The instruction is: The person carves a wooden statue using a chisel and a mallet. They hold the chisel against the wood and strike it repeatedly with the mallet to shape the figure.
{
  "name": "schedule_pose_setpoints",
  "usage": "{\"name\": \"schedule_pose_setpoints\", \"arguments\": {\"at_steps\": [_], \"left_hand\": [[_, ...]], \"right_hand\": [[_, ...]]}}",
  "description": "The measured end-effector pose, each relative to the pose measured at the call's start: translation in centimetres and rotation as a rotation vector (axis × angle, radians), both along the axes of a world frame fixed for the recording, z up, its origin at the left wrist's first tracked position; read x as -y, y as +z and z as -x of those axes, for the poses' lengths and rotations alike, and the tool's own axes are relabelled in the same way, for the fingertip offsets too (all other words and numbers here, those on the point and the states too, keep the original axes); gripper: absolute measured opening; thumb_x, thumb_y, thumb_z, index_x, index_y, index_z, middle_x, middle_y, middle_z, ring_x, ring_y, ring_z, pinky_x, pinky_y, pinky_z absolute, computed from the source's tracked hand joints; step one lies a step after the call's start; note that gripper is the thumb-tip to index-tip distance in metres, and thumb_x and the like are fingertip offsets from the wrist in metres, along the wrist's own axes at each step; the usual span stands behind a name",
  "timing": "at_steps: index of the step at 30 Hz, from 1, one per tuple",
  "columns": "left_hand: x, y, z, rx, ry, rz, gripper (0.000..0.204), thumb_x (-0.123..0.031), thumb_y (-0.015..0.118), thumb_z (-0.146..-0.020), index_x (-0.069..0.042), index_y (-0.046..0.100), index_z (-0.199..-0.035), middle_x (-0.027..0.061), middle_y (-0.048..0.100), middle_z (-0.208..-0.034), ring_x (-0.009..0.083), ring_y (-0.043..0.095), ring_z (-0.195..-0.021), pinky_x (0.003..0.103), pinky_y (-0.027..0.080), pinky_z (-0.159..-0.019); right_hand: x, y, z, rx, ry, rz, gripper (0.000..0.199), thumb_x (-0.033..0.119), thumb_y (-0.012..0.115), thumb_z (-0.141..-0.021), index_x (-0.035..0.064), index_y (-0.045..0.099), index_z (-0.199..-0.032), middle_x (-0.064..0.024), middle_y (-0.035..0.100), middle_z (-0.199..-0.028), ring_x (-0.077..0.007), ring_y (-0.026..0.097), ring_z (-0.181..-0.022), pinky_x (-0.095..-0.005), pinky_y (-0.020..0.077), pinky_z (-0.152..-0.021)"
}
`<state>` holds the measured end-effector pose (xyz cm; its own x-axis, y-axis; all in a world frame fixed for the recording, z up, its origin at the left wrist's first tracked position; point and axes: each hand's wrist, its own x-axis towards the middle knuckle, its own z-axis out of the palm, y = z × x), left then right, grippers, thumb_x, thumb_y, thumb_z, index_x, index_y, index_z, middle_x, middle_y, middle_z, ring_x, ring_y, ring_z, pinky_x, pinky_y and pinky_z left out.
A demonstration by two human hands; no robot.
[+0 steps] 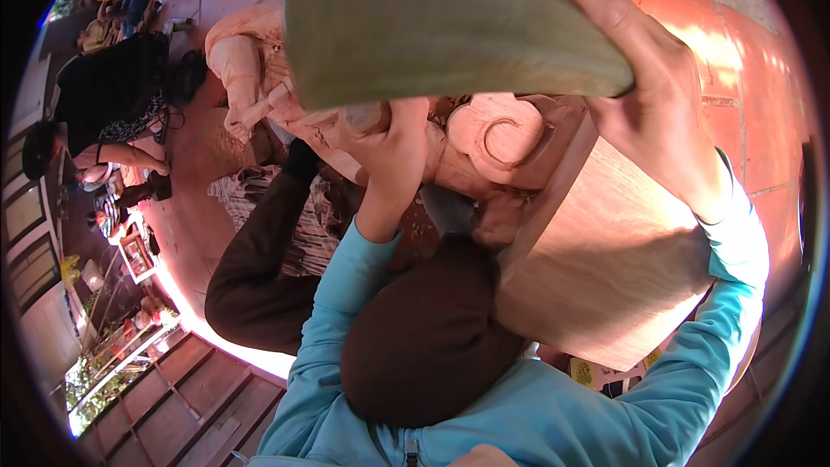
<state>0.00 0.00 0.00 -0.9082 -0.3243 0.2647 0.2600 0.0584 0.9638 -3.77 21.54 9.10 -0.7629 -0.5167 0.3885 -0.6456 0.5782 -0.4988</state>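
Observation:
My right hand [661, 99] is raised at the upper right, closed around a big grey-green wooden mallet [450, 26] that fills the top of the view. Below the mallet, my left hand [391, 156] grips a round wooden tool handle [363, 118] held against a reddish wood carving [494, 137] with a spiral relief. The tool's tip is hidden by my fingers. The carving belongs to a large pale wood block [605, 251] that leans against my knee in dark brown trousers [424, 337]. Both arms wear teal sleeves.
A carved pale wooden figure [244, 60] stands behind the carving. A person in black [112, 95] crouches at the upper left among small items. A striped cloth [259, 190] lies on the reddish floor, and wooden planks [181, 398] run along the lower left.

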Motion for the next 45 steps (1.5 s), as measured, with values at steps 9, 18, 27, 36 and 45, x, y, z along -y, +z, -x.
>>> {"name": "schedule_pose_setpoints", "arguments": {"at_steps": [9, 18, 27, 36, 45], "left_hand": [[-0.8, 0.0, 0.5, 0.037, 0.042, 0.140, 0.015, 0.006, 0.067, -0.072, 0.004, 0.061, -0.085, 0.0043, 0.064, -0.074, 0.0071, 0.057, -0.065, 0.021, 0.046, -0.058], [-1.3, -0.4, 0.2, -0.023, -0.026, 0.185, 0.017, 0.001, 0.069, -0.072, 0.002, 0.061, -0.087, 0.0051, 0.063, -0.072, 0.0083, 0.057, -0.063, 0.023, 0.047, -0.059], [0.1, 2.6, 2.4, -0.050, 0.024, -0.159, 0.026, -0.015, 0.061, -0.088, -0.004, 0.052, -0.066, -0.0020, 0.049, -0.057, 0.0030, 0.043, -0.046, 0.020, 0.031, -0.041], [-0.6, 2.1, 2.9, 0.020, -0.050, -0.029, 0.028, -0.011, 0.065, -0.085, -0.005, 0.049, -0.063, -0.0035, 0.048, -0.055, 0.0010, 0.041, -0.048, 0.019, 0.031, -0.043], [-0.9, 1.3, 2.9, 0.042, -0.098, 0.131, 0.013, -0.004, 0.066, -0.080, -0.001, 0.056, -0.072, -0.0009, 0.055, -0.065, 0.0040, 0.046, -0.057, 0.021, 0.039, -0.052]], "right_hand": [[0.3, -1.5, 0.3, -0.089, -0.057, 0.100, 0.072, -0.015, 0.058, -0.058, 0.0171, 0.055, -0.122, -0.0064, 0.057, -0.079, -0.0252, 0.058, -0.072, -0.0361, 0.0478, -0.064], [-0.1, -1.9, 0.1, 0.008, -0.020, 0.183, 0.072, -0.014, 0.059, -0.059, 0.0180, 0.054, -0.123, -0.0067, 0.059, -0.084, -0.0257, 0.058, -0.074, -0.0332, 0.0490, -0.065], [-0.4, -2.5, 0.4, 0.081, -0.060, 0.107, 0.069, -0.014, 0.061, -0.062, 0.0137, 0.052, -0.124, -0.0082, 0.063, -0.107, -0.0265, 0.061, -0.096, -0.0333, 0.0513, -0.077], [-0.9, -1.5, 1.7, 0.067, 0.060, 0.221, 0.061, -0.002, 0.068, -0.073, 0.0065, 0.046, -0.129, -0.0178, 0.058, -0.115, -0.0279, 0.061, -0.100, -0.0360, 0.0529, -0.082], [-0.8, -2.3, 0.6, 0.044, -0.163, -0.142, 0.066, -0.016, 0.059, -0.066, 0.0080, 0.049, -0.127, -0.0105, 0.059, -0.119, -0.0245, 0.057, -0.110, -0.0307, 0.0496, -0.086]]}}
